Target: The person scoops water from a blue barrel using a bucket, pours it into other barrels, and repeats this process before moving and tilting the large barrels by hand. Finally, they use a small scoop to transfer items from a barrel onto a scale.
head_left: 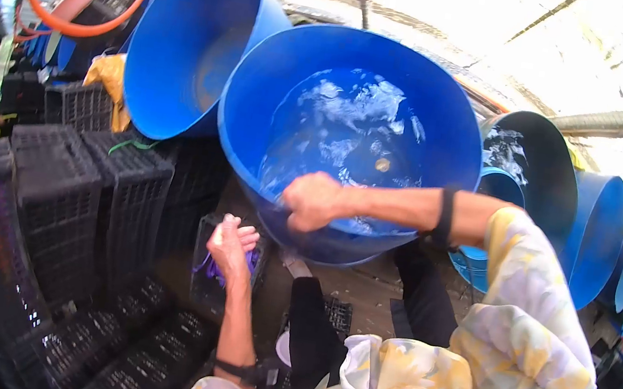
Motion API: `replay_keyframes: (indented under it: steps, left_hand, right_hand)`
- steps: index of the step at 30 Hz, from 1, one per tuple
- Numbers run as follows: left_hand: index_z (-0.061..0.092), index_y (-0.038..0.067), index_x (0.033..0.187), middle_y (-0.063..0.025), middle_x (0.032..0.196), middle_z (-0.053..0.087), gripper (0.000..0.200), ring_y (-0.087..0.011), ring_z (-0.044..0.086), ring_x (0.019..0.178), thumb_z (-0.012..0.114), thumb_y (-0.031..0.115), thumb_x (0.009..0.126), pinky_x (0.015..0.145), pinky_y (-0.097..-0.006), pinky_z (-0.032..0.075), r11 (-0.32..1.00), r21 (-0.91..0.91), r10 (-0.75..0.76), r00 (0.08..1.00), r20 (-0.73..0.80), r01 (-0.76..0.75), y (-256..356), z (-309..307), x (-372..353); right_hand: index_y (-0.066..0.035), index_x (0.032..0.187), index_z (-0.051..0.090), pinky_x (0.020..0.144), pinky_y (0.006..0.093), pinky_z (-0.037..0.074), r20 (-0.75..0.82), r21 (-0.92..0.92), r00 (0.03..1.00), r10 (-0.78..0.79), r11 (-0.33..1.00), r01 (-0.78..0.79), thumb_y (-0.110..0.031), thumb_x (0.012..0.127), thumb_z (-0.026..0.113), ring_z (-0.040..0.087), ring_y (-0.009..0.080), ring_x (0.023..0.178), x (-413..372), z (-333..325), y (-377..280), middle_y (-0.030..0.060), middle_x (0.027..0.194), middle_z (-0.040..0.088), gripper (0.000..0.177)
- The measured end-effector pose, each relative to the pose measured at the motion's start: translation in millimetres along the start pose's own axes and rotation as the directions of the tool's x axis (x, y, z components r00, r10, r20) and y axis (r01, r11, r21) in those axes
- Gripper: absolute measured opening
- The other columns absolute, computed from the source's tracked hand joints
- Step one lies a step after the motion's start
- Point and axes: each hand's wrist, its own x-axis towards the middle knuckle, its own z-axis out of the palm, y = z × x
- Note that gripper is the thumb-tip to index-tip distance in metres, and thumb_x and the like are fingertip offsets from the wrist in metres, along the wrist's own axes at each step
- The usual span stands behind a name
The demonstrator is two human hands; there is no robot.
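Observation:
A large blue tub [264, 76] with rippling water [335, 142] in it stands right in front of me. A small pale round thing [382, 165] shows in the water. My right hand [313, 202] is closed in a fist over the tub's near left rim, slightly blurred; whatever it may hold is hidden. Lower and to the left, outside the tub, my left hand [231, 247] is half curled with its fingers apart and nothing visible in it. Behind that hand is a black crate [207, 287] with something purple [215, 267] in it.
Another blue tub [189, 42] leans at the left. Stacked black crates [58, 183] fill the left side, and more crates [139, 345] lie low in front. To the right are a dark tub [544, 179], a smaller blue bucket [502, 188] and further blue tubs [592, 234].

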Motion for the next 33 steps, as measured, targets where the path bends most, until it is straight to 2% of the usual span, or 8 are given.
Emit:
replay_keyframes:
  steps: [6,10,14,16,17,27,29,33]
  left_hand:
    - [0.038,0.014,0.132,-0.0149,0.129,0.039,0.082,-0.0307,0.045,0.103,0.059,0.064,0.072,0.083,-0.0519,0.040,0.629,-0.188,-0.763,0.646,0.039,0.754,-244.3,8.8,19.4]
    - [0.058,0.007,0.098,-0.0095,0.086,0.061,0.027,-0.0230,0.060,0.080,0.059,0.030,0.085,0.076,-0.0418,0.051,0.601,-0.582,-0.410,0.836,0.364,0.548,-243.7,84.8,23.2]
    - [0.051,-0.002,0.110,-0.0150,0.096,0.056,0.038,-0.0245,0.058,0.086,0.054,0.030,0.089,0.074,-0.0387,0.052,0.517,-0.645,-0.177,0.807,0.563,0.563,-125.9,109.9,-0.8]
    - [0.049,-0.002,0.118,-0.0167,0.103,0.055,0.040,-0.0255,0.058,0.092,0.053,0.027,0.090,0.077,-0.0376,0.052,0.696,-0.537,-0.072,0.791,0.608,0.476,-91.4,111.3,-13.9]
    - [0.049,-0.002,0.120,-0.0179,0.108,0.056,0.039,-0.0256,0.058,0.097,0.052,0.023,0.090,0.079,-0.0364,0.052,0.742,-0.511,-0.024,0.778,0.627,0.434,-89.8,104.4,-19.7]
    - [0.058,-0.002,0.097,-0.0156,0.087,0.060,0.027,-0.0260,0.062,0.077,0.060,0.019,0.081,0.069,-0.0370,0.054,0.801,-0.331,-0.345,0.836,0.428,0.500,-126.7,3.9,9.1]
    - [0.058,-0.002,0.098,-0.0152,0.087,0.060,0.026,-0.0256,0.062,0.075,0.060,0.018,0.082,0.068,-0.0367,0.053,0.815,-0.321,-0.308,0.829,0.467,0.483,-109.6,21.5,12.8]
    - [0.057,-0.002,0.099,-0.0163,0.089,0.060,0.025,-0.0273,0.061,0.078,0.059,0.017,0.082,0.070,-0.0377,0.053,0.821,-0.326,-0.232,0.795,0.561,0.469,-72.6,65.6,11.3]
  right_hand:
    - [0.007,0.078,0.063,0.064,0.0383,0.048,-0.052,0.197,0.990,0.127,0.974,-0.115,-0.026,0.065,0.068,0.061,0.0267,0.072,-10.3,-85.9,37.1,0.0188,0.069,0.060,0.036]
    - [0.005,0.091,0.063,0.073,0.0329,0.047,-0.364,0.308,0.878,0.310,0.930,-0.200,-0.024,0.068,0.067,0.061,0.0237,0.077,-22.4,-134.8,90.7,0.0154,0.081,0.063,0.037]
    - [0.004,0.124,0.045,0.095,0.0450,0.038,-0.886,-0.025,0.402,0.232,0.841,-0.541,-0.032,0.076,0.065,0.048,0.0360,0.113,-34.7,-161.1,168.0,0.0291,0.117,0.050,0.063]
    - [0.004,0.130,0.037,0.101,0.0483,0.030,-0.871,-0.146,0.355,0.339,0.512,-0.846,-0.034,0.077,0.066,0.037,0.0416,0.122,-41.8,-156.0,215.1,0.0310,0.131,0.037,0.072]
    - [0.003,0.132,0.035,0.105,0.0493,0.024,-0.895,-0.048,0.325,0.305,0.657,-0.752,-0.033,0.077,0.068,0.028,0.0436,0.127,-39.4,-143.2,258.6,0.0336,0.132,0.033,0.073]
    - [-0.003,0.116,0.054,0.092,0.0438,0.041,-0.628,0.309,0.472,0.619,0.754,-0.579,-0.036,0.086,0.056,0.048,0.0365,0.112,-49.4,-60.6,210.0,0.0217,0.124,0.048,0.044]
    - [-0.001,0.092,0.059,0.074,0.0455,0.048,-0.812,-0.127,0.507,0.290,0.760,-0.637,-0.029,0.086,0.054,0.059,0.0352,0.087,-45.3,-50.4,192.2,0.0206,0.102,0.057,0.028]
    - [-0.003,0.097,0.058,0.078,0.0453,0.047,-0.868,-0.145,0.480,0.125,0.861,-0.487,-0.030,0.086,0.054,0.055,0.0371,0.094,-42.0,-32.8,160.3,0.0194,0.105,0.056,0.029]
